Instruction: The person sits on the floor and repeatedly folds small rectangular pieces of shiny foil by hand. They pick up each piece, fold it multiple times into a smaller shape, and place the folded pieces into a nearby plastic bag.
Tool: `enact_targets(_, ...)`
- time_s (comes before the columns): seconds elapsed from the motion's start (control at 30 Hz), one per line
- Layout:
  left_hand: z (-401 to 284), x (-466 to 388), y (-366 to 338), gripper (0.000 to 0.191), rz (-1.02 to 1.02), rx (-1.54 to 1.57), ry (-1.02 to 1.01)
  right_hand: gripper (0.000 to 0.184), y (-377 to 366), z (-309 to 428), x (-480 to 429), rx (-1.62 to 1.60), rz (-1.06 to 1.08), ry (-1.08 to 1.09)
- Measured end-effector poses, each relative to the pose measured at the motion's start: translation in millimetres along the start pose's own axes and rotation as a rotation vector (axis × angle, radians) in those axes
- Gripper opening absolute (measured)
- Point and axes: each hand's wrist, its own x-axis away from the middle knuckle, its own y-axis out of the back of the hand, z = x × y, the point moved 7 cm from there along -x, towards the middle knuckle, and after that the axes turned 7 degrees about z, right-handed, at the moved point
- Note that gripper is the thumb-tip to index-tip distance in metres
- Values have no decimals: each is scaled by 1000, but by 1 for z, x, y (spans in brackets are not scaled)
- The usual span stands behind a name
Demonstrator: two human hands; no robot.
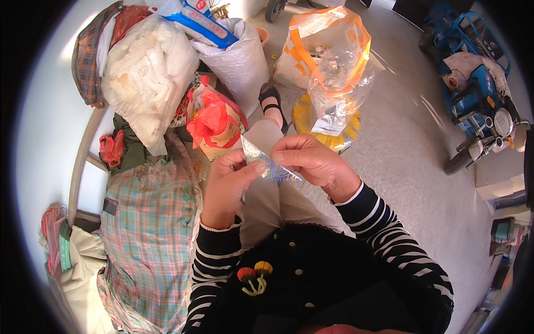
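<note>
Both hands meet above my lap, with a small shiny, holographic silver sheet (273,169) between them; its upper left corner comes to a point. My left hand (231,181) pinches its left part between thumb and fingers. The upper right edge is gripped by the thumb and fingertips of my right hand (311,163). Part of the sheet is hidden behind the fingers. Beyond the hands, a clear plastic bag with an orange band (363,50) stands open with small things inside, partly over a round yellow object (302,115).
Left of my legs stands a paper bag with red plastic (221,129), beside a plaid cloth (146,234). Behind are a white woven sack (238,62) and a bundle of white padding (146,75). A blue three-wheeled vehicle (479,92) stands at the right.
</note>
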Motion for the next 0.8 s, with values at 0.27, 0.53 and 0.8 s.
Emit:
enact_targets(0.27,-4,0,-10,13,127,-8,-11,16,-7,-16,-2,-271,131,-41)
enact_targets(0.53,-2,0,-10,12,113,-42,-2,20,-5,-12,4,-148,128,7)
enact_targets(0.8,-5,2,-9,12,108,-78,-10,11,-13,12,13,150,12,226)
